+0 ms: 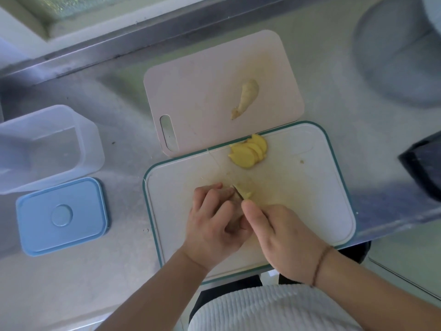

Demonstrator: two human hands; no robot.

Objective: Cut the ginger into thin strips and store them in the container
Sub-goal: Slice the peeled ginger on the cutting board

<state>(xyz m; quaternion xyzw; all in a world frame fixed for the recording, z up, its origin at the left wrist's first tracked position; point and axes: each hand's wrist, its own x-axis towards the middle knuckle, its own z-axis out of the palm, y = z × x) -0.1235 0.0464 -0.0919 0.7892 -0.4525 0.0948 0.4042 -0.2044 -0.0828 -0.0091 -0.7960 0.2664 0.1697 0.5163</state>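
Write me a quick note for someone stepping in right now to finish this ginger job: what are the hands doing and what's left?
Left hand holds down a ginger piece on the white board. Right hand grips the knife, mid-cut. A fan of slices waits at the board's far edge; an uncut ginger knob lies on the pink board. Container open, holding no ginger, lid beside it. Left: finish the strips, store them.
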